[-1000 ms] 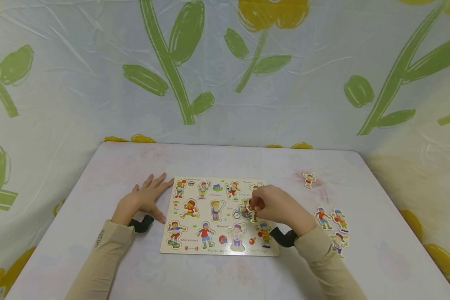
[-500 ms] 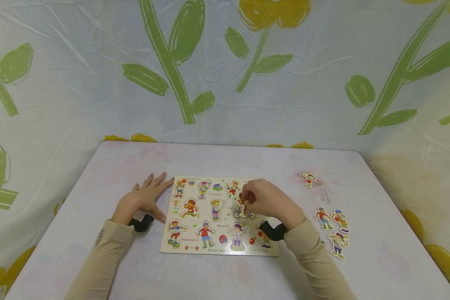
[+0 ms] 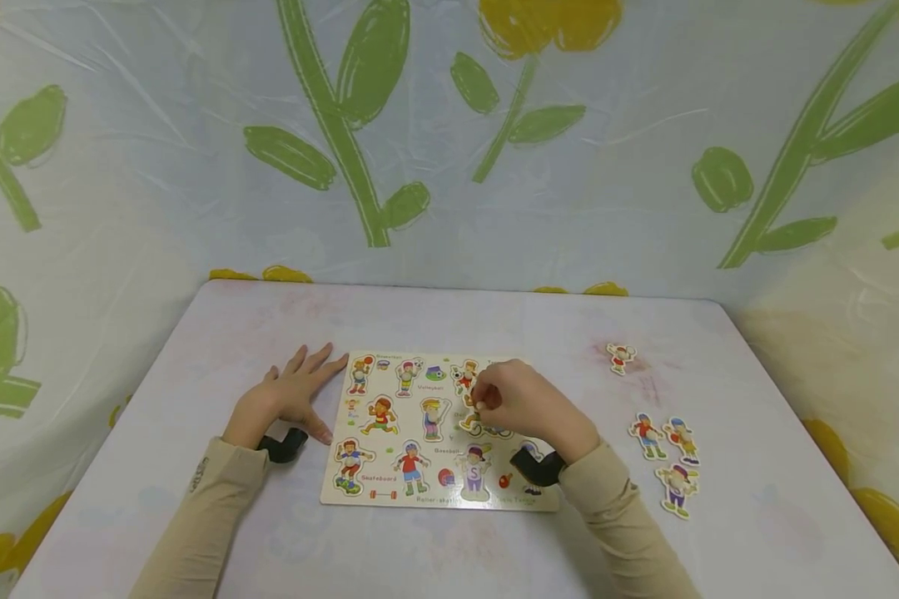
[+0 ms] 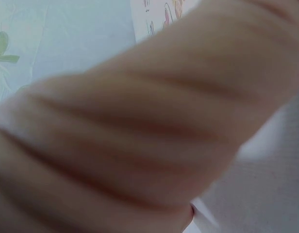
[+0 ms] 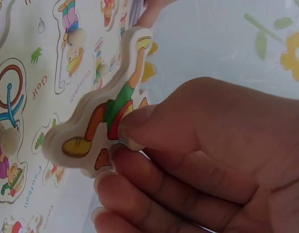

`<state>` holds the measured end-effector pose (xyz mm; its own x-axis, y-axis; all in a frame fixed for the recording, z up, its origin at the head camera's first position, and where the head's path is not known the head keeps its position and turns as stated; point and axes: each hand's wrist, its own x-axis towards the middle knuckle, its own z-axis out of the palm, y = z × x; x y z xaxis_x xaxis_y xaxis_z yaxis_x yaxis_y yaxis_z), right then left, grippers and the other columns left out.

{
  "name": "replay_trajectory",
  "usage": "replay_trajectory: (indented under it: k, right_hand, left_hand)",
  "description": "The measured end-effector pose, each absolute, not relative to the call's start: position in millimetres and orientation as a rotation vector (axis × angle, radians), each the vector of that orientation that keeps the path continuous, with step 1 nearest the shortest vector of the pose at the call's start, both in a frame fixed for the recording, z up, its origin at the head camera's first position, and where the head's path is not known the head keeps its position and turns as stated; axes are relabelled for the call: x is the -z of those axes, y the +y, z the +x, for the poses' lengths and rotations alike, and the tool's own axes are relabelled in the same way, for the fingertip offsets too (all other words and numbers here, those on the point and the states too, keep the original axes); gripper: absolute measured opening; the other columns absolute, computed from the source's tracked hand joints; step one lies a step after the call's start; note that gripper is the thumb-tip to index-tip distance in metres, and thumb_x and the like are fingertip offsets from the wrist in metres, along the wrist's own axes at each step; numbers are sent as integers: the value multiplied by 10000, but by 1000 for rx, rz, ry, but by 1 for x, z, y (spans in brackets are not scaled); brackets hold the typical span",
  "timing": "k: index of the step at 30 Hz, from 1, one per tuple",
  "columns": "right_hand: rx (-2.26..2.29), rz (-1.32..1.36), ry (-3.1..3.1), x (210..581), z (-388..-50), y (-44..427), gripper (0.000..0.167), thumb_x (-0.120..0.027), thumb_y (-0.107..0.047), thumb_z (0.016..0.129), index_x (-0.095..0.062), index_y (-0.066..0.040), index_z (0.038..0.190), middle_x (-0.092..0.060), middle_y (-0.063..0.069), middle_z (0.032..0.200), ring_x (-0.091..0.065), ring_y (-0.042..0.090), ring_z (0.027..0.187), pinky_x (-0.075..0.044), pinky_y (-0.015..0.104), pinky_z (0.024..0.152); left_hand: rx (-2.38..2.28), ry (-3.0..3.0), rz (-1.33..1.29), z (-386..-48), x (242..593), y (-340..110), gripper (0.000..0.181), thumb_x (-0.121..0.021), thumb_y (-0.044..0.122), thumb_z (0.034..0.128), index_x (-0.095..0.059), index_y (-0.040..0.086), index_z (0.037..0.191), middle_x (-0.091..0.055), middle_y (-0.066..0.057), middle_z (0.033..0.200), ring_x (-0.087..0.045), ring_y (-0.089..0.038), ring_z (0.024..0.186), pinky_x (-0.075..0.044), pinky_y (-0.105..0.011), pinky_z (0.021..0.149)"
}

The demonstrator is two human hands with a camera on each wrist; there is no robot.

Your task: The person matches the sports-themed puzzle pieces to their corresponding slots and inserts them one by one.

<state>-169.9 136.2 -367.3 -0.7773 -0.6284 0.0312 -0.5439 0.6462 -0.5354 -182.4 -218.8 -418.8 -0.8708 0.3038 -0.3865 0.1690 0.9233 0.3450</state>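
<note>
A picture board (image 3: 409,433) lies flat, the left hand (image 3: 292,395) spread at its 9 o'clock edge. The right hand (image 3: 520,403), slightly nearer 9 o'clock than half a second ago, pinches a figure piece (image 5: 108,111) over the board, 2 o'clock from centre. In the right wrist view its legs stretch from 1 to 7 o'clock.

From my remote station I note pale, creased sheeting (image 3: 554,225) behind and on both sides of the worktop (image 3: 764,366), printed with green stems (image 3: 336,141) and yellow flowers (image 3: 513,29). Worktop: whitish, faint pink blotches, rounded far corners.
</note>
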Motion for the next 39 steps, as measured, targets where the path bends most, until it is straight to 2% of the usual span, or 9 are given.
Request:
replay_trajectory:
  k: [17, 29, 39]
  right_hand:
    - [761, -1028, 2704, 368, -165, 112, 107, -694, -9, 762, -687, -114, 779, -600, -47, 716, -508, 97, 653, -466, 248, 597]
    - [737, -1052, 2660, 368, -172, 80, 98, -709, -11, 759, -702, -98, 805, -576, -39, 695, -497, 107, 634, -442, 245, 573]
    - [692, -1092, 2606, 373, -181, 51, 128, -685, -1, 777, -671, -128, 768, -564, -50, 679, -477, 98, 612, -419, 231, 557]
  left_hand:
    - [-400, 2649, 340, -182, 417, -218, 1282, -929, 464, 569, -220, 156, 1592, -52, -177, 1652, 29, -498, 1471, -59, -769, 1083]
    - [-405, 2642, 334, -176, 416, -214, 1272, -928, 456, 579, -220, 149, 1590, -54, -182, 1650, 26, -502, 1469, -63, -768, 1085]
    - [-401, 2643, 338, -176, 416, -214, 1278, -922, 469, 577, -214, 155, 1593, -49, -178, 1651, 29, -496, 1471, -61, -766, 1086]
